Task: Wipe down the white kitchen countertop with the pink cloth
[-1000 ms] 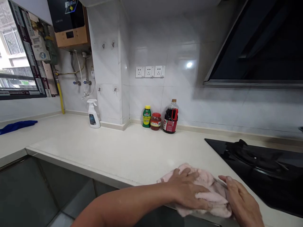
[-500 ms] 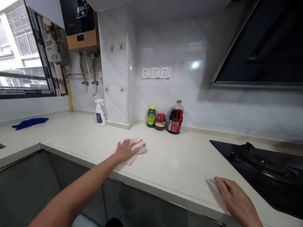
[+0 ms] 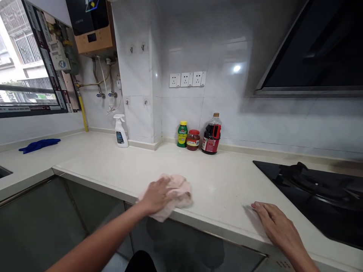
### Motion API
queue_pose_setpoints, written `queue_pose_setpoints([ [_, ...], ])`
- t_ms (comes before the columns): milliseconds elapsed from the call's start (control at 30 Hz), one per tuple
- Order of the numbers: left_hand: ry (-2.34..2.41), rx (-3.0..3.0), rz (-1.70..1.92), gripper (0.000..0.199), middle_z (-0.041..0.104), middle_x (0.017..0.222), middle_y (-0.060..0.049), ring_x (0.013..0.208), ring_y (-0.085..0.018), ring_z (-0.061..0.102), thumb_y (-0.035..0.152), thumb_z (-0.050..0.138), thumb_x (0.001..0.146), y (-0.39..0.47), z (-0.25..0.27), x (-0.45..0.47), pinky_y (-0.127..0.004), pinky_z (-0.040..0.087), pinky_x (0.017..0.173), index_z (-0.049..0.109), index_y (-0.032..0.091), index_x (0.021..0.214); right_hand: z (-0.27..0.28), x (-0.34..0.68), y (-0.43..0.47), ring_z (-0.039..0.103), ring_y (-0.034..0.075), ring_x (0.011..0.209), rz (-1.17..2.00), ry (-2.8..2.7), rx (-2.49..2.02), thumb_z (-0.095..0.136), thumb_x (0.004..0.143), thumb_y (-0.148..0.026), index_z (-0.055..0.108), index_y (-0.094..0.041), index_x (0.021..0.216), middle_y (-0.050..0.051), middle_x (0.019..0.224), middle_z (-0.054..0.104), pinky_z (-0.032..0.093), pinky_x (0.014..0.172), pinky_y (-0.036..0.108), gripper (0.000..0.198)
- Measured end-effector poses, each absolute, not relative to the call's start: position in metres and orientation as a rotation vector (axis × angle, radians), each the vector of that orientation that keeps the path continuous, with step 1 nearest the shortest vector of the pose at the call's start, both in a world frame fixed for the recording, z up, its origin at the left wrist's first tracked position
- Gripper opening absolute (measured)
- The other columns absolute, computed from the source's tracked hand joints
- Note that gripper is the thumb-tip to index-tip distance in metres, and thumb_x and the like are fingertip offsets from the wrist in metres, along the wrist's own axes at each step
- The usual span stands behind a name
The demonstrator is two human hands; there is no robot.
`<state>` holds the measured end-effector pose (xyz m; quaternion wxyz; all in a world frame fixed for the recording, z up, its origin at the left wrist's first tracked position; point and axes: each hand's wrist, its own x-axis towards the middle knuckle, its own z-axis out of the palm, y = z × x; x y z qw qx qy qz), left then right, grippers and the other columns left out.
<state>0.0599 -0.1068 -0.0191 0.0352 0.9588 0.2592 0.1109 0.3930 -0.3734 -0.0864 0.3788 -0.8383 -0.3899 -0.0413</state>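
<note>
My left hand point(image 3: 157, 196) presses down on a pale pink cloth point(image 3: 181, 190) at the front of the white countertop point(image 3: 221, 181). The cloth is bunched on its right side, and a corner hangs over the counter's front edge. My fingers bend into the fabric and are slightly blurred. Over at the right, my right hand point(image 3: 279, 224) is at the counter near the front edge, left of the black gas hob point(image 3: 317, 192). It holds nothing visible; its thumb and fingers are loosely extended, partly hidden behind the back of the hand.
Along the wall stand a green bottle point(image 3: 182, 134), a red-lidded jar point(image 3: 193, 140) and a large dark sauce bottle point(image 3: 211, 136). A white spray bottle point(image 3: 120, 131) stands farther left. A blue cloth point(image 3: 39, 145) lies near the sink point(image 3: 4, 172). The range hood point(image 3: 320, 56) overhangs the hob.
My left hand has brought the pink cloth toward me and to the right, onto the front edge. My right hand stays about where it was. The camera view has shifted slightly.
</note>
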Motion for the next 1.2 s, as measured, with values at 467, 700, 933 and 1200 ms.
queue_pose_setpoints([
  [467, -0.243, 3.104, 0.4, 0.078, 0.03, 0.16, -0.017, 0.144, -0.043, 0.03, 0.052, 0.058, 0.086, -0.292, -0.057, 0.201, -0.067, 0.031, 0.1, 0.031, 0.031, 0.156, -0.082, 0.4, -0.382, 0.057, 0.031, 0.116, -0.037, -0.871, -2.044, 0.038, 0.085, -0.067, 0.072, -0.023, 0.096, 0.01, 0.118, 0.067, 0.039, 0.108, 0.045, 0.057],
  [700, -0.058, 3.39, 0.954, 0.048, 0.06, 0.13, -0.02, 0.116, -0.04, 0.053, 0.036, 0.059, 0.084, -0.307, -0.095, 0.238, -0.058, 0.036, 0.087, 0.065, 0.022, 0.129, -0.079, 0.404, -0.388, 0.056, 0.032, 0.121, 0.081, -0.608, -1.956, 0.033, 0.092, -0.061, 0.07, -0.022, 0.109, 0.011, 0.123, 0.065, 0.033, 0.114, 0.052, 0.057],
  [933, -0.068, 3.363, 1.532, 0.042, 0.06, 0.135, -0.018, 0.116, -0.035, 0.059, 0.033, 0.041, 0.096, -0.288, -0.094, 0.213, -0.053, 0.034, 0.087, 0.057, 0.033, 0.135, -0.094, 0.42, -0.387, 0.053, 0.034, 0.124, -0.084, -0.929, -2.088, 0.031, 0.086, -0.064, 0.069, -0.022, 0.1, 0.014, 0.119, 0.065, 0.031, 0.118, 0.051, 0.058],
  [1200, -0.184, 3.43, 1.162, 0.042, 0.055, 0.138, -0.016, 0.108, -0.028, 0.058, 0.031, 0.046, 0.099, -0.199, -0.074, 0.11, -0.041, 0.04, 0.086, 0.05, 0.026, 0.141, -0.106, 0.429, -0.381, 0.057, 0.034, 0.121, -0.187, -1.06, -2.279, 0.031, 0.086, -0.062, 0.073, -0.027, 0.1, 0.008, 0.119, 0.069, 0.04, 0.11, 0.055, 0.057],
])
